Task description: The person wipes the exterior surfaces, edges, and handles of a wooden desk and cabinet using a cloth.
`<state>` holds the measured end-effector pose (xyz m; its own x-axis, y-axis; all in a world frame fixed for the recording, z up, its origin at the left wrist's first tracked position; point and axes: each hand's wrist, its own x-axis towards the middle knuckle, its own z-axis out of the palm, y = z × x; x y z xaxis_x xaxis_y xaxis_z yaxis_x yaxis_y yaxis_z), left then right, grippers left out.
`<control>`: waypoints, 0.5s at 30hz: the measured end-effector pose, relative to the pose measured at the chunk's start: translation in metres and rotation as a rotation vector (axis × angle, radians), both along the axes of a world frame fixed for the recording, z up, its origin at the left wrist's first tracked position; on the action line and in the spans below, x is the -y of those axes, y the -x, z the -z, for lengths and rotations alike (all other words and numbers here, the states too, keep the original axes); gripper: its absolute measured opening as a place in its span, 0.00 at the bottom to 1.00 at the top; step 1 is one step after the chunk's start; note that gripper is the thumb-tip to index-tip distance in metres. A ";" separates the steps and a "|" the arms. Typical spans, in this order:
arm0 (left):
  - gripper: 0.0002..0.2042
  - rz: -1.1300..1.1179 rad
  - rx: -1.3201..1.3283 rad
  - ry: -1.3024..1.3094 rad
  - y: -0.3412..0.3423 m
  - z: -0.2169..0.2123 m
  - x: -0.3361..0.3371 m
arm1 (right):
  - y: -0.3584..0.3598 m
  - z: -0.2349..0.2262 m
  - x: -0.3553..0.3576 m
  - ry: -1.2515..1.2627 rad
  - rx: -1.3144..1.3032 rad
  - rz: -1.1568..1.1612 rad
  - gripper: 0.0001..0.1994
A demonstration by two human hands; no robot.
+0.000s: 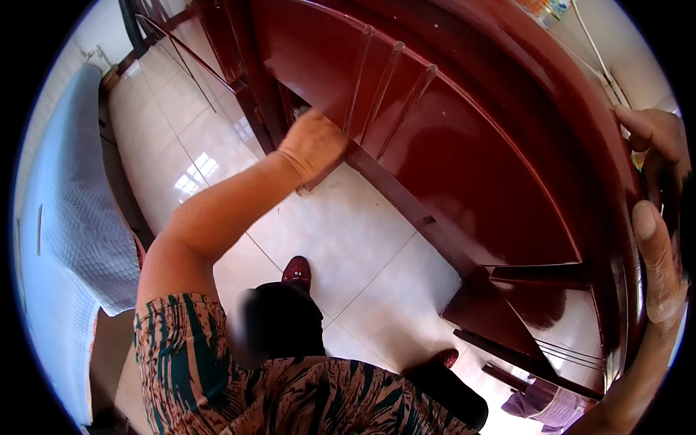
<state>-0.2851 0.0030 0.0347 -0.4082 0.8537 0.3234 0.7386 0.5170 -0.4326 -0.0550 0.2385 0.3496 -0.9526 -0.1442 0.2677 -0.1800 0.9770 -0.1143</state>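
A glossy dark red wooden cabinet [464, 174] fills the upper right, with narrow raised strips on its front. Low at its left part, my left hand [315, 141] is closed, the back of the hand toward me. Its fingers are curled out of sight beside a dark gap [290, 98] in the cabinet front, so what they hold, if anything, is hidden. At the far right, my right hand [660, 217] rests against the cabinet's rounded upper edge [605, 145], thumb and fingers apart. A dark area lies between them that I cannot make out.
A light blue quilted cover [80, 196] drapes over furniture at the left. Pale glossy tiles [341, 239] form the floor, where my dark red shoe [296, 272] stands. Purple cloth [551, 402] lies low at the right. A pale cable [594, 47] runs behind the cabinet.
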 end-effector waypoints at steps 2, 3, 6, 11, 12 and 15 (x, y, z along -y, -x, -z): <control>0.14 -0.144 -0.073 0.224 0.010 -0.007 0.012 | 0.001 0.001 -0.004 0.005 0.002 -0.024 0.34; 0.16 -0.187 -0.117 0.305 0.016 -0.002 0.017 | -0.001 0.002 -0.005 0.010 0.007 -0.031 0.35; 0.21 -0.260 -0.177 0.448 0.023 0.027 0.025 | 0.007 0.001 -0.004 0.035 0.033 -0.092 0.36; 0.26 -0.365 -0.170 0.679 -0.003 0.049 0.010 | 0.026 -0.005 -0.014 0.194 0.210 -0.480 0.38; 0.26 -0.356 -0.169 0.697 0.002 0.070 0.014 | 0.018 -0.005 -0.007 0.121 0.157 -0.304 0.39; 0.27 -0.253 -0.097 0.703 0.019 0.144 -0.003 | -0.015 -0.003 0.028 -0.120 0.046 0.350 0.43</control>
